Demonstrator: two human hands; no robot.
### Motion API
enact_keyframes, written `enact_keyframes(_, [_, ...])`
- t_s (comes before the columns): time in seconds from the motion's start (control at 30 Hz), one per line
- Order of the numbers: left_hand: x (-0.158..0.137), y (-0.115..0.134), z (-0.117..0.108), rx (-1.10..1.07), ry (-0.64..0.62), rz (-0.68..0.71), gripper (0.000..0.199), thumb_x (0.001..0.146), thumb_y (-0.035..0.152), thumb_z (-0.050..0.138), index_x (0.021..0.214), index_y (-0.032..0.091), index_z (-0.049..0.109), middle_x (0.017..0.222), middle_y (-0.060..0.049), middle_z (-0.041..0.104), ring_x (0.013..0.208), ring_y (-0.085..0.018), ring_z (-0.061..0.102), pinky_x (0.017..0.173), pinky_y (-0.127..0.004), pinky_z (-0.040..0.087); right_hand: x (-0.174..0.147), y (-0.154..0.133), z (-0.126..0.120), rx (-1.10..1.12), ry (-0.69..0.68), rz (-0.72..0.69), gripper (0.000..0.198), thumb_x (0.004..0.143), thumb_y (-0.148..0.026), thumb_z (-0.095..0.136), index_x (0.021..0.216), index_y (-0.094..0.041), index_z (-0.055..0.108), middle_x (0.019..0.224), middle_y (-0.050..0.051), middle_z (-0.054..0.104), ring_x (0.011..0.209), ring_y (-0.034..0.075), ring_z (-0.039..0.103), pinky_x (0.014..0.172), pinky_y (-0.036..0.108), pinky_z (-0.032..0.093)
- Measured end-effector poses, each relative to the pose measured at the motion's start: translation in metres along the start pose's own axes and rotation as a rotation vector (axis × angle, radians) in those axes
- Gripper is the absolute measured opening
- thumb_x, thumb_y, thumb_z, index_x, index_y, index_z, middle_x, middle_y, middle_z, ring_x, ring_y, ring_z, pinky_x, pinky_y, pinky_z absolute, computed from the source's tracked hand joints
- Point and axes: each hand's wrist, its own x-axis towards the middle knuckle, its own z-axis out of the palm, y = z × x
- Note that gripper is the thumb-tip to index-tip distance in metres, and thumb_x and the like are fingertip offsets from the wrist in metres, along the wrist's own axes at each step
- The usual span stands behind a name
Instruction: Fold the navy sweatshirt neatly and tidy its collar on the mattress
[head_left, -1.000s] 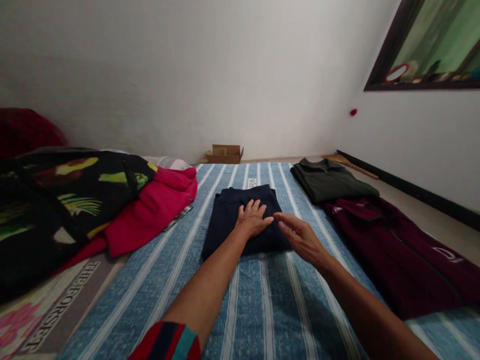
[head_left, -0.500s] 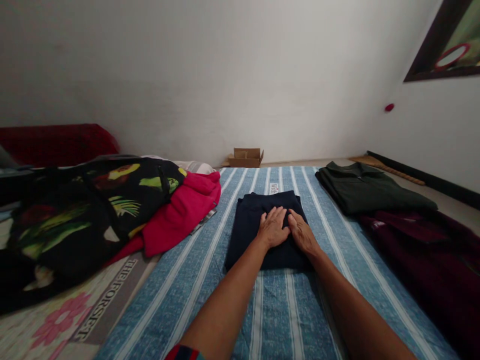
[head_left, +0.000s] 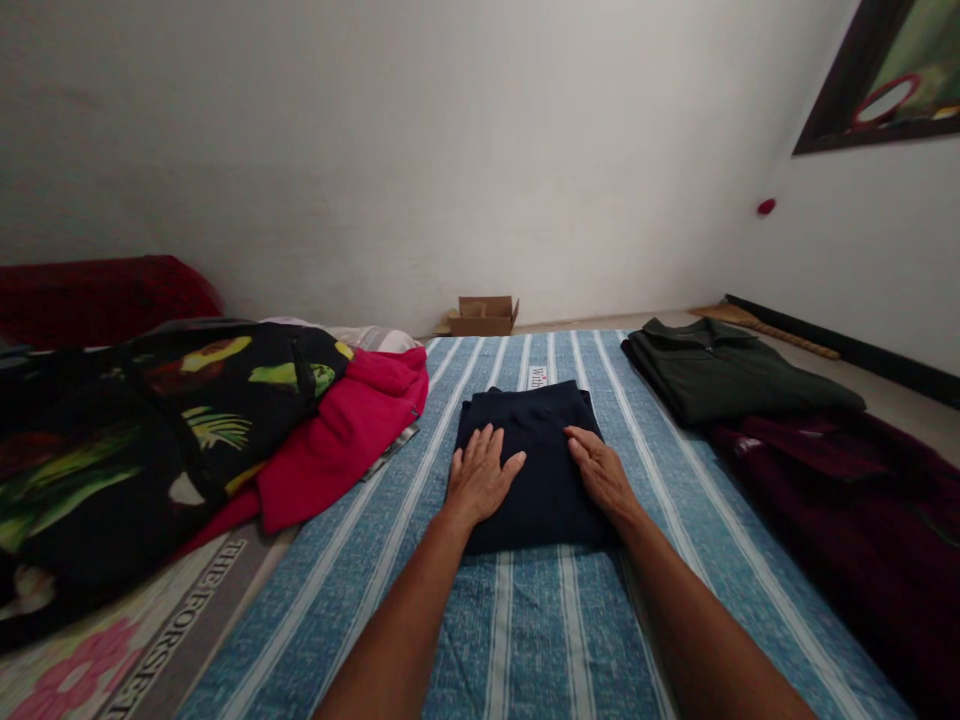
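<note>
A dark navy garment (head_left: 536,490), folded into a neat rectangle, lies in the middle of the blue striped bedspread (head_left: 465,620). Flat on its left side rests my left hand (head_left: 481,478), fingers stretched forward and thumb apart. My right hand (head_left: 598,470) lies along its right edge, fingers extended over the cloth and curving slightly inward. Neither hand lifts the garment. What kind of clothing it is cannot be made out from the folded shape.
To the left lie a black fruit-print garment (head_left: 217,410) and a bright pink garment (head_left: 337,440). On the right are a folded dark green collared shirt (head_left: 727,370) and a maroon garment (head_left: 840,500). Against the far wall stands an open cardboard box (head_left: 481,318).
My hands have moved apart from the garment's middle, the left one to its left side and the right one slightly towards its right edge. The view has shifted a little.
</note>
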Motion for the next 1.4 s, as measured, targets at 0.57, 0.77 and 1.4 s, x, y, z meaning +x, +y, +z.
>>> enact_keyframes(0.57, [0.024, 0.009, -0.021, 0.004, 0.136, 0.071, 0.061, 0.090, 0.052, 0.032, 0.136, 0.013, 0.040, 0.149, -0.013, 0.030, 0.139, -0.024, 0.022, 0.111, -0.040, 0.023, -0.002, -0.004, 0.007, -0.123, 0.020, -0.032, 0.045, 0.087, -0.034, 0.038, 0.115, -0.008, 0.061, 0.122, 0.016, 0.058, 0.115, 0.023, 0.053, 0.105, 0.040, 0.035])
enact_keyframes(0.77, [0.032, 0.003, -0.004, 0.013, -0.030, -0.014, 0.074, 0.087, 0.065, 0.017, 0.145, 0.019, 0.023, 0.154, -0.010, 0.017, 0.142, -0.026, 0.012, 0.110, -0.052, 0.019, -0.002, -0.002, 0.009, -0.271, 0.002, -0.057, 0.041, 0.089, -0.032, 0.037, 0.119, -0.014, 0.059, 0.124, 0.014, 0.057, 0.118, 0.024, 0.050, 0.104, 0.043, 0.035])
enact_keyframes(1.4, [0.052, 0.057, -0.017, 0.060, -0.094, 0.077, 0.065, 0.088, 0.058, 0.022, 0.142, 0.022, 0.028, 0.154, -0.012, 0.014, 0.142, -0.030, 0.007, 0.107, -0.061, 0.014, -0.002, -0.007, 0.011, -0.507, -0.062, -0.020, 0.041, 0.091, -0.030, 0.034, 0.121, -0.013, 0.056, 0.124, 0.014, 0.057, 0.119, 0.027, 0.048, 0.101, 0.044, 0.032])
